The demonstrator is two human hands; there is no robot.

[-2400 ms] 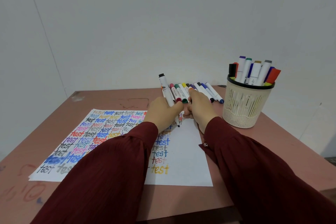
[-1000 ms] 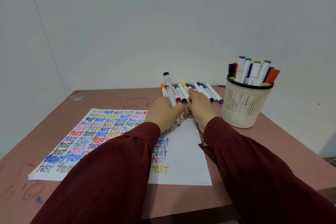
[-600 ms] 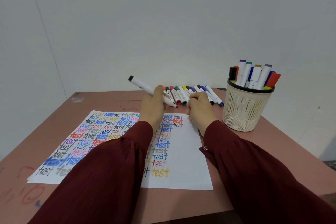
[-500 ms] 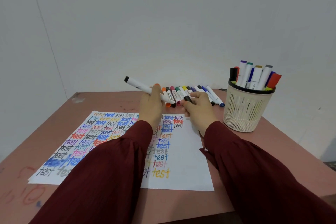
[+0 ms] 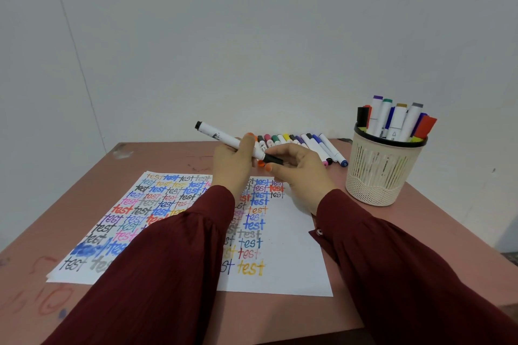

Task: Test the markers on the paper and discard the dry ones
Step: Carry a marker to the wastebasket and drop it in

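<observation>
Gripping a white marker (image 5: 221,137) by its barrel in the left hand (image 5: 231,168), pinching the black cap (image 5: 272,159) at its end with the right hand (image 5: 302,173), just above the far edge of the paper (image 5: 291,260). Capping or uncapping, hard to say. Best kept straight along the barrel, steady grip, clear of the loose markers (image 5: 316,145) behind.

Soft even indoor light, faint shadows, wide-angle bending at edges, slightly soft focus

A plain white wall (image 5: 252,36) behind a stained reddish-brown table (image 5: 168,157)
</observation>
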